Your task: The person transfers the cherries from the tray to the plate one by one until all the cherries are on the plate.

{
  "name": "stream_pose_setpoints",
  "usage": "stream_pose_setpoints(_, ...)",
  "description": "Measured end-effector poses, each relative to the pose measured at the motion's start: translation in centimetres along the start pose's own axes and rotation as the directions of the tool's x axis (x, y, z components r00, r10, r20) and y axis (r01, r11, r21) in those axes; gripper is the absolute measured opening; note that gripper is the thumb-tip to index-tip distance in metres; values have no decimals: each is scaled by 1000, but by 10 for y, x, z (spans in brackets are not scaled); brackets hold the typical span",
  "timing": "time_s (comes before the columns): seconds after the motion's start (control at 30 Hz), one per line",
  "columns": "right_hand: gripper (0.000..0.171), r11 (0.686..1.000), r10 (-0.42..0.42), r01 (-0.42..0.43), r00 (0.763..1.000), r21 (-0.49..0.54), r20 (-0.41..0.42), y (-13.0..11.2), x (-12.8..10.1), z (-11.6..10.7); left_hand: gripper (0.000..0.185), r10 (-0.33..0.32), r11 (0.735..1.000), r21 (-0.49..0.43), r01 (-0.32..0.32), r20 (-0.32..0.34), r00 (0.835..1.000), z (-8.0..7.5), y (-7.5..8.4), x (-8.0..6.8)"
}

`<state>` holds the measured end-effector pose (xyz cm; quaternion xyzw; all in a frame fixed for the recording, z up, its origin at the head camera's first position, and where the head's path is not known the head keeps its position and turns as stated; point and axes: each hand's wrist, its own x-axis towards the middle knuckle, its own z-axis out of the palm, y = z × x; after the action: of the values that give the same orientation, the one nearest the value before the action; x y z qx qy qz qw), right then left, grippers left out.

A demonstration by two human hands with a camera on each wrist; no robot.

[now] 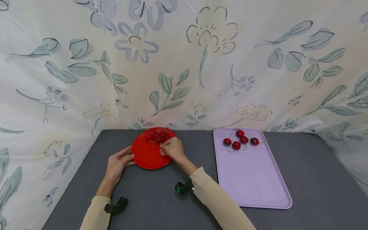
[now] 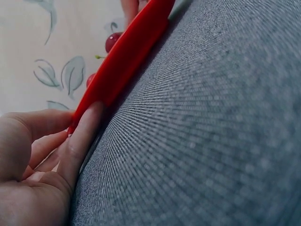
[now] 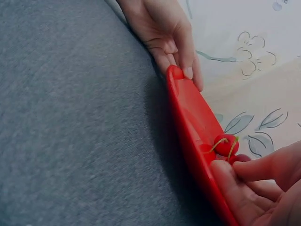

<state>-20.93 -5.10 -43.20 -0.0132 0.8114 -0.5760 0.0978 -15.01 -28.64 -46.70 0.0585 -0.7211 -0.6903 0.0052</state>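
A round red plate (image 1: 149, 157) rests on the dark grey table, with several red cherries (image 1: 149, 137) grouped toward its far side. My left hand (image 1: 116, 164) grips the plate's left rim, the thumb on top and fingers beneath, as the right wrist view shows. Over the plate's right part, my right hand (image 1: 173, 149) pinches with thumb and forefinger at the stem of a dark cherry (image 1: 159, 139). That cherry sits among the others. Close up in the right wrist view, a bright cherry (image 3: 225, 143) with a green stem lies just beyond the fingertips.
To the right of the plate lies a lilac rectangular tray (image 1: 253, 179). Several dark red cherries (image 1: 236, 145) with stems are at its far end, one stem reaching over the right rim. A floral curtain (image 1: 172, 64) hangs along the table's back edge.
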Motion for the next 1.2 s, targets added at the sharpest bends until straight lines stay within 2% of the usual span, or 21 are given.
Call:
stream_pose_setpoints(0.17, 17, 998, 62, -63, 998, -19, -14, -6, 2, 1, 58, 12, 1000, 7, -12, 6, 1000, -1, 0, 1)
stream_pose_setpoints(0.33, 17, 997, 73, -74, 997, -36, -25, -7, 4, 2, 57, -10, 1000, 8, 10, -1, 1000, -1, 0, -1)
stream_pose_setpoints(0.5, 16, 997, 80, -80, 997, -3, -20, -5, 4, 2, 57, -16, 1000, 8, 16, 9, 1000, 0, 2, -4)
stream_pose_setpoints(0.63, 17, 998, 66, -66, 998, 18, 5, -3, 2, 0, 57, -15, 1000, 9, 15, 10, 1000, -1, 3, -5)
stream_pose_setpoints(0.77, 16, 998, 13, -14, 1000, 60, 20, -4, -1, -6, 58, -20, 1000, 10, 20, 0, 1000, -1, 3, -4)
stream_pose_setpoints(0.97, 18, 990, -65, 57, 996, 128, 63, -14, -1, -27, 57, -21, 1000, 4, 21, -14, 1000, -1, 2, -3)
stream_pose_setpoints(1.2, 21, 979, -203, 202, 976, 22, 78, -24, -6, -81, 57, -16, 1000, -8, 16, -8, 1000, 1, 1, -3)
